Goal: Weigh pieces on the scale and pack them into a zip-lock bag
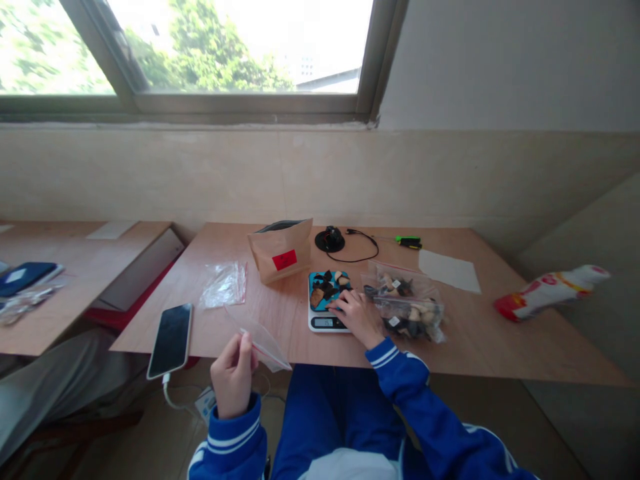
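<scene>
At the near edge of the wooden desk, the left hand pinches a clear bag between thumb and forefinger, clamped on one end while the rest hangs slack toward the right. Over to the left, a phone with a white cable plugged in juts past the desk's edge. Farther in, a small scale bears dark and pale dried pieces on its blue platform; the right hand reaches over its right side, fingers bent, though whether they are closed on a piece cannot be told. Judging by this, the step in hand is sorting through the pieces on the scale, with the bag kept to one side. The next move seems to call for a light touch, since pressing on the platform would disturb the reading, and the bag's mouth would need spreading before it could take anything. Just right of the scale lie two filled bags; to its left, flat clear bags. Beyond stand a brown paper pouch, its top gaping, and a black round-based device, with a green-handled tool farther right.
</scene>
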A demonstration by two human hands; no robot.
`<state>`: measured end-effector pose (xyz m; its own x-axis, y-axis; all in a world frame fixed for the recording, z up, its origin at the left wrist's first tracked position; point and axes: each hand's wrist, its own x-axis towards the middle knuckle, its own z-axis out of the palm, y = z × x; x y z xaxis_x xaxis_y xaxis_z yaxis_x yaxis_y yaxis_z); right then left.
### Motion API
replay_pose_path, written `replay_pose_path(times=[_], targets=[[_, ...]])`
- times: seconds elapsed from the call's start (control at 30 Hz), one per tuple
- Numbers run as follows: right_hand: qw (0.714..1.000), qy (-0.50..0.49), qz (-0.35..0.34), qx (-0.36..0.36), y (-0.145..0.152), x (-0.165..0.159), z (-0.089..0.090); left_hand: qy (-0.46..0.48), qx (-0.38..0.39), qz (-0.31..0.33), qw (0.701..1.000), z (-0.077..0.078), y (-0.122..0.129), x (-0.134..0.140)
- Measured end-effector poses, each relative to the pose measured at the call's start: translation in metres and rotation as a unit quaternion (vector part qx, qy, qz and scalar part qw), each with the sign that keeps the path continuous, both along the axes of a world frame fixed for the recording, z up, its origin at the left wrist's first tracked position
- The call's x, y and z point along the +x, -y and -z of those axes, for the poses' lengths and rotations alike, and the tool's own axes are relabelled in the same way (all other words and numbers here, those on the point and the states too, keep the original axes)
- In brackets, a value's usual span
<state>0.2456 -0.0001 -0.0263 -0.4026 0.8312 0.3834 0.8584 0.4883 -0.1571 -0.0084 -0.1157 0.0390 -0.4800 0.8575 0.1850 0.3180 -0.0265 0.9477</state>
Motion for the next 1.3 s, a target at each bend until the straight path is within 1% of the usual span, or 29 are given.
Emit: replay_pose_path(times=[0.1, 0.2, 0.3, 0.43, 0.53, 0.7, 0.83, 0.97, 1.13, 1.3], targets=[[1.000, -0.020, 0.007, -0.004, 0.010, 0.001, -0.002, 0.009, 0.003, -0.006, 1.000, -0.002, 0.001, 0.001], [0.998, -0.057, 0.034, -0.005, 0.023, 0.005, -0.003, 0.017, 0.002, -0.019, 1.000, -0.003, 0.001, 0.002], [0.992, -0.110, 0.061, -0.011, 0.032, 0.012, 0.001, 0.001, 0.001, -0.005, 1.000, -0.003, 0.001, 0.000], [0.987, -0.143, 0.067, -0.025, 0.036, 0.018, 0.007, -0.001, 0.006, 0.005, 1.000, -0.004, 0.001, 0.003], [0.988, -0.130, 0.076, -0.031, 0.028, 0.017, 0.003, 0.003, 0.005, 0.011, 1.000, -0.006, 0.001, 0.008], [0.994, -0.074, 0.076, -0.028, -0.002, 0.012, -0.009, 0.012, -0.001, 0.015, 1.000, -0.007, 0.000, 0.009], [0.998, -0.013, 0.058, -0.033, -0.019, 0.008, -0.009, 0.020, -0.004, 0.002, 1.000, -0.005, 0.000, 0.006], [0.999, 0.024, 0.042, -0.023, -0.019, 0.006, -0.008, 0.026, -0.007, -0.009, 1.000, -0.005, -0.001, 0.004], [0.998, 0.023, 0.047, -0.028, -0.014, 0.009, -0.010, 0.021, -0.011, -0.004, 1.000, -0.005, -0.002, 0.006], [0.999, 0.019, 0.033, -0.035, -0.017, 0.006, -0.009, 0.016, -0.015, 0.005, 1.000, -0.003, -0.003, 0.008]])
